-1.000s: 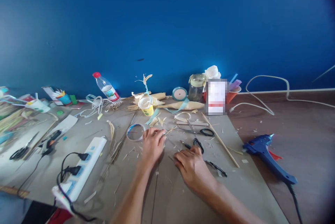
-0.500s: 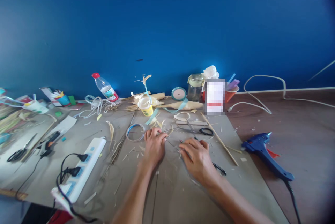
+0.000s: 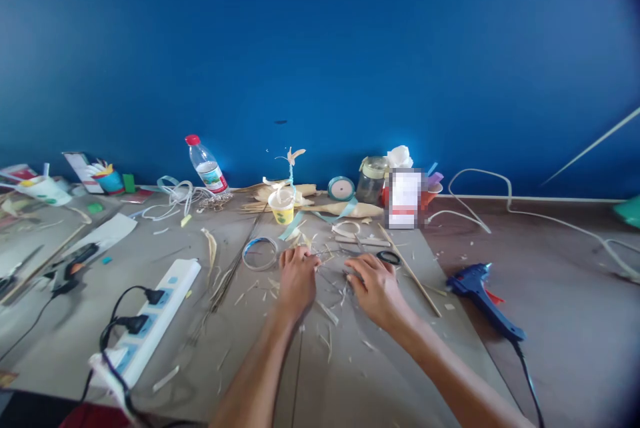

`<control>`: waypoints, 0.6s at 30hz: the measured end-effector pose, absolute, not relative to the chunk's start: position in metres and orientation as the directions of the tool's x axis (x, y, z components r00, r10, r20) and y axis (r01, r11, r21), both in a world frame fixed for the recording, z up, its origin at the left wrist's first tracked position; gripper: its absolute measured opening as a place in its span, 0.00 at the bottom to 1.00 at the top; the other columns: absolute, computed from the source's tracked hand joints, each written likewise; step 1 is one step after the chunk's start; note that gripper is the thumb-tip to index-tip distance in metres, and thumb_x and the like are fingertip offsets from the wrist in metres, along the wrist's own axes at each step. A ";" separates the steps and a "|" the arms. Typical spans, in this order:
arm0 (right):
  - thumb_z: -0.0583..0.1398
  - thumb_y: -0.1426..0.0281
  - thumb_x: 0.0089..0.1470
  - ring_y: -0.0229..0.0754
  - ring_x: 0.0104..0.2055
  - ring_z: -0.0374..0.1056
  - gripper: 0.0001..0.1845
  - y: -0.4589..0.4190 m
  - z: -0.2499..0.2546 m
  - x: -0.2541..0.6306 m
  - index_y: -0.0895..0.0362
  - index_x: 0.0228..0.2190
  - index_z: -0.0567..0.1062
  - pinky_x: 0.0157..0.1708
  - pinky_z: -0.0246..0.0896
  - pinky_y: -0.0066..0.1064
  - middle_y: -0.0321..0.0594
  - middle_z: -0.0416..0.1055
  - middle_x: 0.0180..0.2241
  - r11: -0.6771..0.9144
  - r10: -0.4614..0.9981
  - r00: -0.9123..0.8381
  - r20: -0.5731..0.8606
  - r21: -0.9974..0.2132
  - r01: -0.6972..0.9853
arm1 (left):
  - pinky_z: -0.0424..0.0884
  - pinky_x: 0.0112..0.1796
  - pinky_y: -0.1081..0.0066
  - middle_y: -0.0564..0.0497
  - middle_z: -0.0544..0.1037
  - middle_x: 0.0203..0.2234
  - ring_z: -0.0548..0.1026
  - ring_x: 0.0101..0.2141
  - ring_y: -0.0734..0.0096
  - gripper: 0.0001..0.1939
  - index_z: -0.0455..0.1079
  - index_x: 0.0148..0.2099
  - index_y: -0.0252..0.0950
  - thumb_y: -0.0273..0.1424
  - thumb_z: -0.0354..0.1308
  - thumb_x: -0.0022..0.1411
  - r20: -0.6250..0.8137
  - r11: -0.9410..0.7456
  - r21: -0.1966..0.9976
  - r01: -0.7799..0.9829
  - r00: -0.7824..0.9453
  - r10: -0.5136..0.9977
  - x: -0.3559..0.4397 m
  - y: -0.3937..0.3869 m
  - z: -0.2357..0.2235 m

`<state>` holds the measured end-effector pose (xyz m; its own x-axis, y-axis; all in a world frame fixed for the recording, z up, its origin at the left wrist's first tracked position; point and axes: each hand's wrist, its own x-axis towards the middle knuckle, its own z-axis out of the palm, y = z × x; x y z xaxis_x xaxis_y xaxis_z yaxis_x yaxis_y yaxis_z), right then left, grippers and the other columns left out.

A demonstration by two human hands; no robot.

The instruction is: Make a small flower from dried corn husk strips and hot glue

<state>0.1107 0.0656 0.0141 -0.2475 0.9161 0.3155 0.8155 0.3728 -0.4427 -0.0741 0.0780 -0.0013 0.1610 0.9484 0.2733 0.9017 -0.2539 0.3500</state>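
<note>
My left hand (image 3: 299,281) rests over the table mat with its fingers curled down, thumb against the forefinger. Whatever it pinches is too small to make out. To its right, my right hand (image 3: 376,287) is bent in a similar pinch, its fingertips over thin pale scraps (image 3: 344,293). I cannot see what is between them. Just beyond the right fingers lie scissors (image 3: 389,257), with a black handle loop showing and the blades partly covered. A roll of tape (image 3: 260,253) lies left of my left hand. Behind both hands stands a yellow cup (image 3: 283,213) holding a blue-wrapped stem with a pale husk-like top.
A blue glue gun (image 3: 487,298) lies at right, a wooden stick (image 3: 413,275) nearer. At left are a white power strip (image 3: 163,321) with plugged-in cords and a black glue gun (image 3: 75,268). Along the wall stand a bottle (image 3: 207,171), a ribbon spool (image 3: 341,188) and a jar (image 3: 373,181).
The view has shifted a little. A dark-handled thing that showed beneath my right hand is no longer visible there. My right hand has edged slightly away from me; the left has barely moved.
</note>
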 end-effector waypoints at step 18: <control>0.54 0.68 0.52 0.50 0.47 0.60 0.13 0.139 0.015 0.060 0.57 0.31 0.78 0.43 0.47 0.38 0.47 0.72 0.41 0.230 0.972 -0.214 0.097 -0.219 0.948 | 0.55 0.46 0.61 0.47 0.71 0.37 0.63 0.40 0.61 0.11 0.74 0.35 0.40 0.24 0.50 0.57 0.282 -0.233 0.279 0.932 0.152 0.947 -0.074 0.078 -0.004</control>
